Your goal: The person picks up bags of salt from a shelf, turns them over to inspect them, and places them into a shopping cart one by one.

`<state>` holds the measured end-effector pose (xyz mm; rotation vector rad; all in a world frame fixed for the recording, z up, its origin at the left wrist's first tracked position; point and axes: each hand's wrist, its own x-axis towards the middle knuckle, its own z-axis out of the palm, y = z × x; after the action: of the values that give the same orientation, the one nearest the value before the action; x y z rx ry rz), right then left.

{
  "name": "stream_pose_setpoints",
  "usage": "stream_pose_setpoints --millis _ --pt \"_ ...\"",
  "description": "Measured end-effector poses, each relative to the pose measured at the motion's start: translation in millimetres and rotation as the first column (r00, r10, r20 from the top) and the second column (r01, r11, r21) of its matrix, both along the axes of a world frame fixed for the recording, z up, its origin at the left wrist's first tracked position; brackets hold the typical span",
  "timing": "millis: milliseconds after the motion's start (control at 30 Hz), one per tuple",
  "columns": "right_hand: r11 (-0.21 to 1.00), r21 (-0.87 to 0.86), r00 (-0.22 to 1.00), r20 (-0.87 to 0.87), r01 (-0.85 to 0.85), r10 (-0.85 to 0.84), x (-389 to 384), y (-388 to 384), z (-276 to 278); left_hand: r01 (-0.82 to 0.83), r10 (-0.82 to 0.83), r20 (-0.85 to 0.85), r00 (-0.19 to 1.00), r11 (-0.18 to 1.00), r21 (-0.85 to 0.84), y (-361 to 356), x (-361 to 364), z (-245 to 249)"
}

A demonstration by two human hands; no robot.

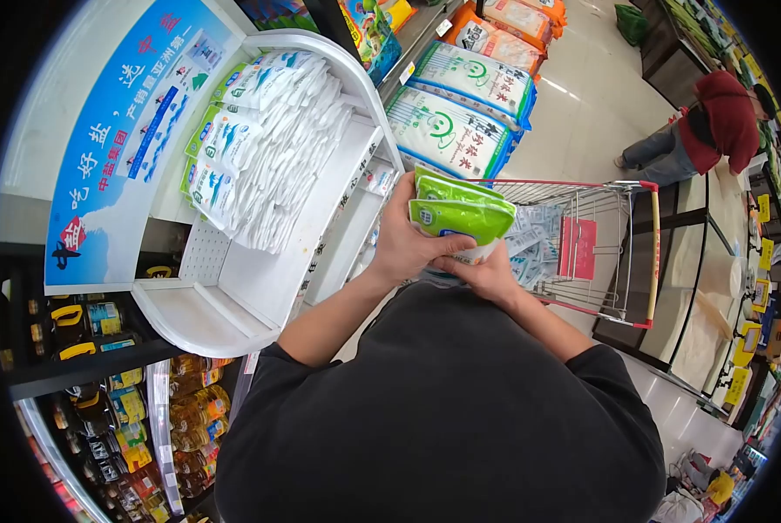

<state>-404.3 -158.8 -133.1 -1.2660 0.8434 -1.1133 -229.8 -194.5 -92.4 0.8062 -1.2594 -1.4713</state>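
Note:
Between my two hands is a small stack of green-and-white salt packets, held upright in front of my chest. My left hand wraps round their left side with the thumb across the front. My right hand grips the lower right corner; its thumb meets the left thumb, and some fingers are hidden behind the packets. To the left, rows of similar salt packets fill part of a white curved display stand. Just beyond my right hand, a shopping cart holds many white packets.
Large rice bags are piled ahead beside the stand. Bottles of dark sauce and oil line shelves at lower left. A person in a red top bends over a counter at the right. A blue sign backs the stand.

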Motion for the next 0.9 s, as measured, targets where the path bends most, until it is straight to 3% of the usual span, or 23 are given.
stream_pose_setpoints --millis 100,167,233,267,300,333,367,433,500,533,600,633,700,800,867,900 --pt "0.990 -0.141 0.999 -0.041 -0.008 0.002 -2.4 0.5 0.4 -0.030 0.030 -0.024 0.999 0.999 0.019 5.2 -1.4 2.1" --pt "1.000 -0.004 0.995 -0.095 0.015 -0.015 -2.3 -0.3 -6.6 -0.044 0.093 0.247 0.964 0.980 -0.197 0.0 8.7 3.1" --pt "0.976 0.218 1.000 0.028 -0.005 -0.002 -1.4 1.2 -9.1 0.101 -0.086 0.177 0.980 0.992 -0.078 -14.1 24.6 6.6" --pt "0.978 0.202 0.999 0.039 -0.040 0.032 1.7 2.0 -11.5 0.166 -0.170 0.163 0.972 0.985 0.035 -19.3 39.2 13.4" --pt "0.969 0.246 0.996 0.079 0.027 -0.047 0.4 3.5 -14.6 0.144 -0.146 0.169 0.975 0.989 0.022 -27.8 54.5 20.1" --pt "0.950 0.298 0.985 0.110 0.097 -0.135 -0.6 4.4 -16.7 -0.062 0.155 0.394 0.906 0.969 -0.240 -38.3 76.2 26.2" --pt "0.953 0.289 0.986 0.113 0.087 -0.124 -1.1 4.0 -16.8 -0.180 0.469 0.505 0.725 0.836 -0.518 -50.6 99.7 32.6" --pt "0.916 0.390 0.945 0.257 0.092 -0.204 -1.0 3.2 -16.8 -0.259 0.897 0.420 0.140 0.442 -0.859 -76.9 156.4 40.0" --pt "0.915 0.395 0.934 0.286 0.087 -0.212 -0.4 1.1 -20.2 -0.053 0.853 0.358 -0.380 0.366 -0.929 -91.1 206.2 53.3" --pt "0.911 0.405 0.935 0.291 0.071 -0.202 -1.7 0.1 -26.3 -0.052 0.854 0.353 -0.383 0.362 -0.931 -97.9 227.0 47.3" --pt "0.908 0.414 0.935 0.298 0.055 -0.192 -1.7 0.9 -27.9 -0.152 0.607 0.661 -0.440 0.675 -0.722 -104.9 253.9 35.7" --pt "0.907 0.420 0.932 0.318 0.027 -0.176 0.7 2.0 -26.0 -0.148 0.611 0.658 -0.440 0.673 -0.724 -104.9 261.4 37.7" --pt "0.905 0.425 0.925 0.341 0.006 -0.167 2.9 1.1 -26.2 -0.204 0.593 0.785 -0.180 0.758 -0.620 -105.7 270.7 44.1" --pt "0.897 0.438 0.920 0.374 -0.062 -0.119 1.8 0.9 -42.8 -0.273 0.563 0.804 -0.193 0.756 -0.595 -100.9 275.1 50.6" --pt "0.893 0.443 0.903 0.413 -0.083 -0.121 6.4 -1.2 -52.8 -0.290 0.727 0.654 -0.210 0.592 -0.752 -101.1 289.6 34.9" --pt "0.888 0.451 0.885 0.445 -0.093 -0.133 3.4 0.2 -53.0 -0.344 0.803 0.579 -0.143 0.508 -0.789 -93.6 285.4 37.5"
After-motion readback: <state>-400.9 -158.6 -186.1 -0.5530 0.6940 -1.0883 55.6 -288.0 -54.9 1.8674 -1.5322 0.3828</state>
